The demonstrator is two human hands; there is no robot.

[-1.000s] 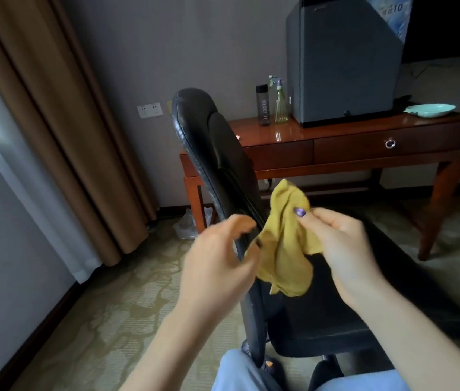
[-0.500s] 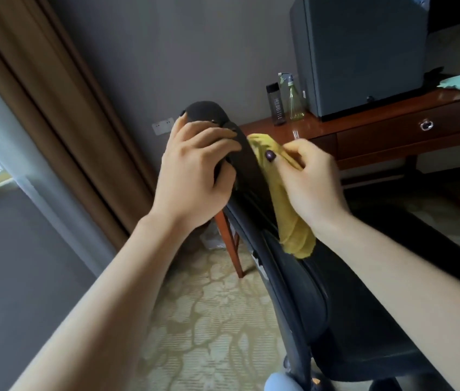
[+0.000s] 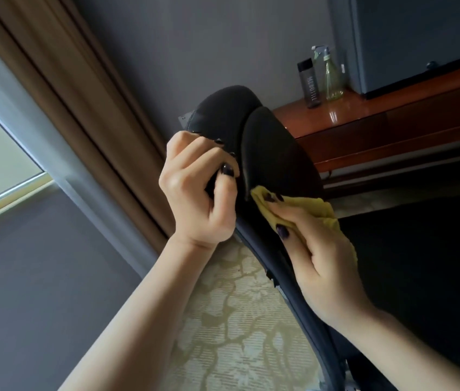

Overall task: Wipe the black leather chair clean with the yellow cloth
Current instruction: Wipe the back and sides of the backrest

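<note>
The crumpled yellow cloth [image 3: 323, 211] lies bunched under the right hand [image 3: 319, 249], whose curled fingers and thumb clutch it and press it to the front of the black leather chair [image 3: 276, 153], just below the headrest pad. The left hand [image 3: 195, 193] grips the backrest's rear edge, close beside. On the reddish wooden desk [image 3: 392, 117], a slim black bottle [image 3: 309, 83] bears white vertical lettering, too blurred to read.
</note>
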